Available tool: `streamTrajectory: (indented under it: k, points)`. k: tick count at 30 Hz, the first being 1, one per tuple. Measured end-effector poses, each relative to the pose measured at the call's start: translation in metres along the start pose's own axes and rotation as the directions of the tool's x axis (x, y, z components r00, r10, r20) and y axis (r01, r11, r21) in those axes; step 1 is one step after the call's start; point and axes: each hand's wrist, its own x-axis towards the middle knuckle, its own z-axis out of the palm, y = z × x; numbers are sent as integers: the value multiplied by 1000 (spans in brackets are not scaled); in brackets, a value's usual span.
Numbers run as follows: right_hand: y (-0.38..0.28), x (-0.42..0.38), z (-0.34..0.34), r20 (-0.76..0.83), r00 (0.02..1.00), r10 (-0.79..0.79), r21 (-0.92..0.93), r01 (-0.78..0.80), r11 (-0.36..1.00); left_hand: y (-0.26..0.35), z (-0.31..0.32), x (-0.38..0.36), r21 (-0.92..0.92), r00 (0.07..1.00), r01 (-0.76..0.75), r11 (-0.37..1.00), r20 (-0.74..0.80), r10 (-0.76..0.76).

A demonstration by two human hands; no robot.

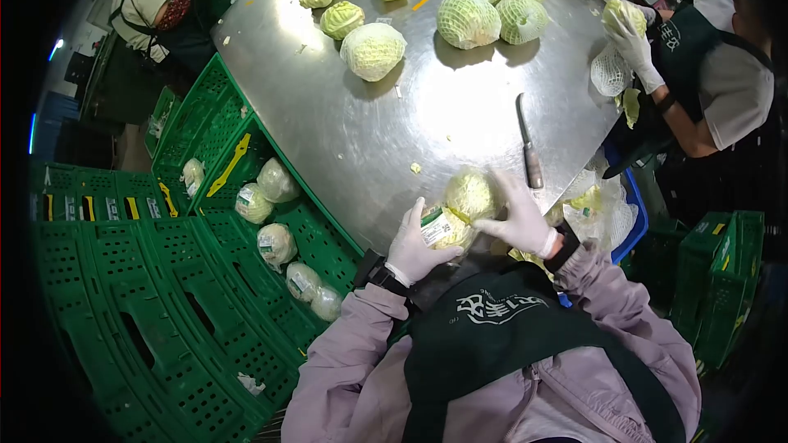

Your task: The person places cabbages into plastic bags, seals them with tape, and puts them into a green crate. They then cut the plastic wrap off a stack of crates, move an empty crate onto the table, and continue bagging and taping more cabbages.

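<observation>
Both my hands wear white gloves and close around a pale green cabbage (470, 194) at the table's near edge. It seems to be in clear film, with a yellow-green strip across it and a white printed label on the left. My left hand (416, 248) grips the labelled side, thumb below the label. From the right, my right hand (522, 218) holds the other side, its thumb and fingers near the strip. A knife (529, 143) with a curved blade lies beyond my right hand. The cabbage's underside is hidden.
Several netted cabbages (468, 20) and bare ones stand on the metal table (328, 131). Wrapped cabbages (277, 244) sit in green crates at left. A blue bin (632, 217) holds netting and leaves. At right, a co-worker's gloved hand (632, 49) holds a cabbage; another person stands far left.
</observation>
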Motion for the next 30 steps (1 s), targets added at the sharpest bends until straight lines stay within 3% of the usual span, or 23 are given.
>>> streamTrajectory:
  k: [1,2,4,5,6,7,9,10,12,14,15,16,17,18,20,21,22,24,25,26,28,29,30]
  points:
    - [4,3,10,21,1000,14,-132,-11,991,0,0,-2,6,999,-33,999,-6,33]
    - [10,9,12,19,1000,16,-132,-14,991,0,-1,-1,6,999,-33,999,-3,33]
    - [21,26,14,156,979,131,65,-142,988,6,-10,2,-20,980,100,995,174,-95]
    - [26,31,14,205,965,167,59,-182,981,-1,-7,3,-15,981,98,995,170,-94]
    - [32,34,16,200,966,165,63,-181,982,-14,0,2,-344,980,114,932,195,-48]
    - [41,37,16,273,944,188,157,-237,959,-16,2,1,-634,978,129,762,207,7]
    - [57,37,15,407,897,174,385,-341,858,-13,2,-4,-703,974,110,703,217,64]
    - [64,34,12,402,897,182,387,-346,855,-7,-1,-7,-767,969,106,633,223,109]
    - [69,28,3,616,784,70,707,-590,389,5,-6,-10,-798,961,126,589,246,128]
    - [60,14,-6,601,799,26,749,-574,330,13,-15,-10,-797,941,18,604,217,259]
    - [57,5,-7,615,788,25,782,-614,110,20,-21,-9,-799,936,27,600,231,266]
    - [53,-2,-5,627,779,16,775,-622,-116,21,-21,-8,-864,925,40,501,222,308]
    - [47,-7,0,565,820,-89,772,-563,-296,27,-20,-8,-906,916,40,421,201,347]
    - [42,-12,4,557,826,-87,777,-555,-297,35,-22,-7,-939,907,42,341,178,381]
    - [27,-16,7,384,920,-82,823,-381,-421,34,-25,-1,-943,914,10,333,143,379]
    - [11,-14,0,344,938,35,896,-316,-313,33,-28,0,-948,924,-25,318,99,369]
    - [6,-14,-8,343,939,26,895,-318,-314,31,-34,-1,-946,925,-31,324,95,368]
    - [1,-11,-24,214,964,154,964,-235,127,28,-46,-3,-923,978,135,359,182,102]
    - [-14,-6,-35,153,975,163,964,-184,191,41,-54,-7,-948,968,169,271,211,133]
    - [-17,-5,-37,160,974,158,964,-189,186,43,-52,-5,-948,970,167,273,207,125]
    - [-21,-3,-39,94,983,159,867,-160,472,52,-41,1,-879,941,337,337,327,-85]
    - [-24,-1,-39,124,979,163,876,-185,446,35,-26,4,-918,956,267,293,292,43]
    - [-24,-2,-37,126,980,154,877,-183,444,20,-14,9,-919,958,260,297,284,40]
